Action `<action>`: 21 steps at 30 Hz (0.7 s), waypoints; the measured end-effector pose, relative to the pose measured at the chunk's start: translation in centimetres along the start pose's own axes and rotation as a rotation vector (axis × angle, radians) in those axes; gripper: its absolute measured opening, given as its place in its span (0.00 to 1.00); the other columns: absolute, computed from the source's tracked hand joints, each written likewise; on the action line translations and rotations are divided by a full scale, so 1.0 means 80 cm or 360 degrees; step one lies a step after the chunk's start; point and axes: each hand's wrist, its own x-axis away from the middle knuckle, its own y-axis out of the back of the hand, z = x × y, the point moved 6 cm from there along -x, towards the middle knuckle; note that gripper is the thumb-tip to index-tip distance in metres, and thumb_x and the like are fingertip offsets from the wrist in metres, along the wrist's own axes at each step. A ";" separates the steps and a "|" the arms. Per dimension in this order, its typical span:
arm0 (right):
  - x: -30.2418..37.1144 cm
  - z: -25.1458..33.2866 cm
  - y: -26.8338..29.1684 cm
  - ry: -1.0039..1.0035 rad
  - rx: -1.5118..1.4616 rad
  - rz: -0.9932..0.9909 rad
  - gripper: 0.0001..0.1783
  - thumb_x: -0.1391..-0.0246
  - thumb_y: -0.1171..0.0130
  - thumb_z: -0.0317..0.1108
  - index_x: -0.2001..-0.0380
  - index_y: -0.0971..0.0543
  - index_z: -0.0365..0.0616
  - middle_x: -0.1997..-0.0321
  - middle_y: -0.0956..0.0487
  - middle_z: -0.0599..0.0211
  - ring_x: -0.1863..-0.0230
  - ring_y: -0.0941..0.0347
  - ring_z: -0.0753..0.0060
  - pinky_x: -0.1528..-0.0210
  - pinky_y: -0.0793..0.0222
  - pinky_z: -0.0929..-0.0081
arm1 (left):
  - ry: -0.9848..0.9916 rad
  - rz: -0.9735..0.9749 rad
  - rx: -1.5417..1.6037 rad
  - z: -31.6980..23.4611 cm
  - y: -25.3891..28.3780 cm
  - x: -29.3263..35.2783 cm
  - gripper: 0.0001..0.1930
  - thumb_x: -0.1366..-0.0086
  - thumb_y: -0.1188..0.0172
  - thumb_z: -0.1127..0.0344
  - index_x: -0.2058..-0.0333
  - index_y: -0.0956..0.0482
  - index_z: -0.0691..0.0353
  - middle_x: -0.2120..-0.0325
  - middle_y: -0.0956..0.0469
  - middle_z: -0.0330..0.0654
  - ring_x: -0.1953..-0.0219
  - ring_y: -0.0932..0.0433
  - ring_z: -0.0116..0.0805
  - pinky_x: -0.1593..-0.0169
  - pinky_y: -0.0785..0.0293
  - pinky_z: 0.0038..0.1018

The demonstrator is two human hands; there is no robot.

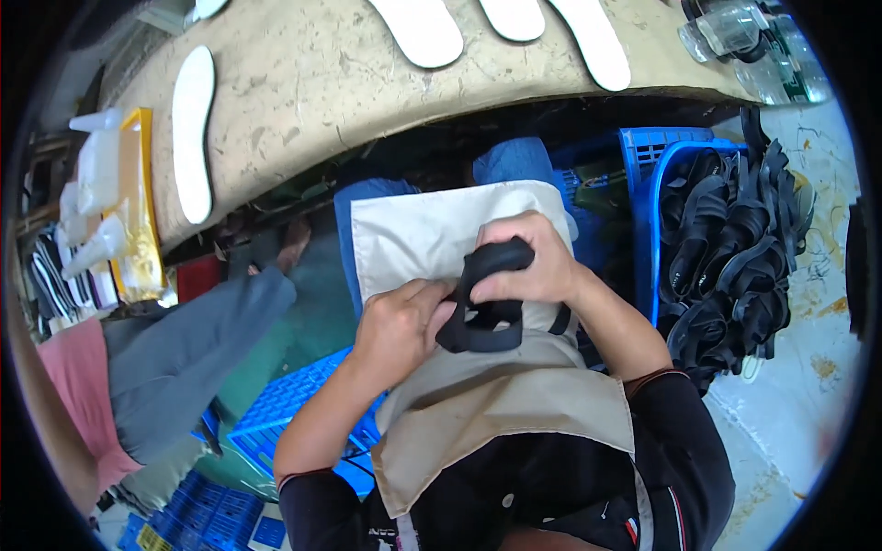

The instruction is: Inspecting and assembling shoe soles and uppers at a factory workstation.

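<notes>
A black strappy sandal (490, 339) is held up over my lap, above the beige apron (400, 231). My right hand (535, 261) grips its upper strap, thumb in front and fingers wrapped behind. On the other side, my left hand (395, 331) pinches the sandal's left edge with curled fingers. Part of the sandal is hidden behind my hands. To my right, a blue crate (655, 216) is heaped with similar black sandals (721, 248), some spilling over its far side.
White sole-shaped pieces (193, 138) lie on the worn brown-covered table (294, 83) ahead. Clear plastic bottles (735, 37) stand at its right end. White squeeze bottles sit by a yellow tray (138, 211) at left. Another person's legs (184, 358) are at my left, near a blue crate (294, 404).
</notes>
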 end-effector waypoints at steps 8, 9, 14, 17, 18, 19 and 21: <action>-0.005 0.075 -0.048 0.0324 0.0519 0.0064 0.21 0.60 0.23 0.45 0.82 0.21 0.39 0.82 0.21 0.62 0.82 0.30 0.64 0.73 0.32 0.73 | 0.0304 0.0182 0.0610 -0.017 0.096 -0.026 0.09 0.36 0.41 0.74 0.59 0.16 0.70 0.67 0.18 0.43 0.70 0.24 0.32 0.63 0.28 0.24; -0.006 0.079 -0.052 0.0358 0.0579 0.0057 0.22 0.60 0.23 0.46 0.83 0.21 0.40 0.81 0.21 0.60 0.82 0.29 0.62 0.73 0.32 0.72 | 0.0250 0.0247 0.0577 -0.028 0.102 -0.033 0.09 0.36 0.41 0.74 0.59 0.16 0.71 0.67 0.17 0.43 0.69 0.24 0.31 0.62 0.28 0.24; -0.011 0.080 -0.063 0.0354 0.0673 0.0111 0.24 0.57 0.26 0.50 0.83 0.21 0.39 0.81 0.20 0.58 0.82 0.27 0.58 0.72 0.30 0.68 | 0.0354 0.0332 0.0576 -0.045 0.115 -0.028 0.09 0.34 0.42 0.72 0.61 0.16 0.71 0.67 0.18 0.43 0.69 0.26 0.29 0.61 0.30 0.22; -0.014 0.074 -0.066 0.0332 0.0699 0.0106 0.25 0.56 0.27 0.51 0.84 0.21 0.39 0.81 0.20 0.58 0.82 0.27 0.57 0.71 0.29 0.67 | 0.0426 0.0212 0.0641 -0.042 0.110 -0.026 0.08 0.34 0.42 0.72 0.64 0.16 0.70 0.70 0.19 0.42 0.70 0.27 0.28 0.62 0.31 0.21; -0.016 0.072 -0.066 0.0345 0.0721 0.0074 0.25 0.55 0.28 0.52 0.83 0.21 0.39 0.81 0.20 0.58 0.82 0.28 0.57 0.71 0.29 0.67 | 0.0432 0.0073 0.0677 -0.039 0.110 -0.027 0.07 0.35 0.41 0.72 0.66 0.17 0.70 0.73 0.21 0.40 0.71 0.28 0.27 0.64 0.32 0.21; -0.018 0.069 -0.066 0.0357 0.0744 0.0043 0.25 0.55 0.29 0.52 0.83 0.21 0.39 0.81 0.20 0.57 0.82 0.28 0.56 0.71 0.30 0.66 | 0.0439 -0.0067 0.0712 -0.036 0.110 -0.027 0.06 0.35 0.41 0.73 0.67 0.17 0.70 0.75 0.22 0.39 0.72 0.30 0.25 0.66 0.32 0.20; -0.019 0.066 -0.066 0.0365 0.0759 0.0031 0.25 0.54 0.30 0.53 0.83 0.21 0.39 0.81 0.20 0.57 0.82 0.28 0.56 0.71 0.30 0.66 | 0.0463 -0.0218 0.0748 -0.027 0.107 -0.026 0.06 0.36 0.40 0.73 0.69 0.17 0.70 0.78 0.23 0.38 0.73 0.31 0.24 0.67 0.33 0.20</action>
